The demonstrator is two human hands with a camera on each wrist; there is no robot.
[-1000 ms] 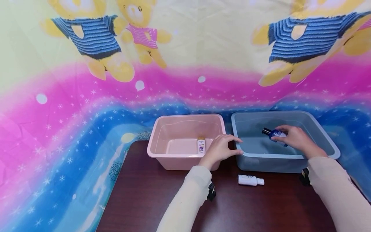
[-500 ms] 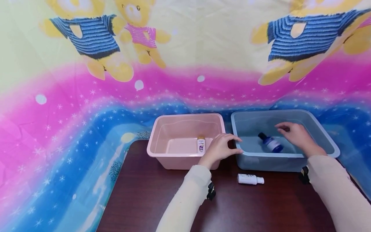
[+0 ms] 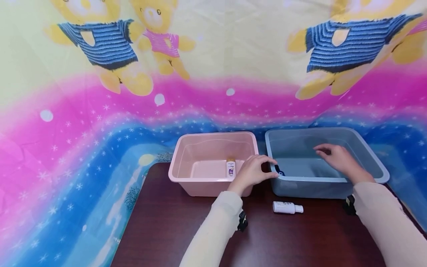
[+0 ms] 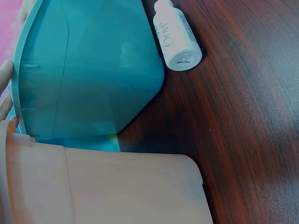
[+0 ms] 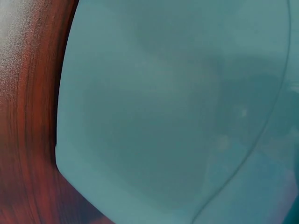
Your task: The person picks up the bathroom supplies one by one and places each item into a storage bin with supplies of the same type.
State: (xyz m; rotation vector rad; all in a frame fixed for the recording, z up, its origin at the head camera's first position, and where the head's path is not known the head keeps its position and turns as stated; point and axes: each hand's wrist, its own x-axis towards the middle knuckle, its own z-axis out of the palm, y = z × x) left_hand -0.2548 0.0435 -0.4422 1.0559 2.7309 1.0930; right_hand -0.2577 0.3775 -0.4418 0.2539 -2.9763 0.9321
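Note:
My right hand (image 3: 337, 157) hovers over the blue-grey bin (image 3: 317, 179), fingers loosely bent, with nothing held. The dark blue bottle (image 3: 279, 171) lies in that bin's left front corner, mostly hidden by my left hand and the rim. My left hand (image 3: 253, 171) reaches across the pink bin's right front corner, its fingertips touching the blue-grey bin's left rim; thumb and forefinger are spread apart. In the left wrist view its fingers (image 4: 4, 77) rest at that rim. A small white Dove bottle (image 3: 287, 207) lies on the table in front of the blue-grey bin.
The pink bin (image 3: 200, 180) stands to the left of the blue-grey one, with a small white bottle with a gold cap (image 3: 231, 168) inside. Both stand on a dark wooden table (image 3: 180, 226) against a printed cloth (image 3: 207, 92). The right wrist view shows mainly bin wall (image 5: 154, 116).
My right hand has let go of the dark blue bottle, which dropped into the blue-grey bin and moved left to its front corner. My left hand has stayed in place.

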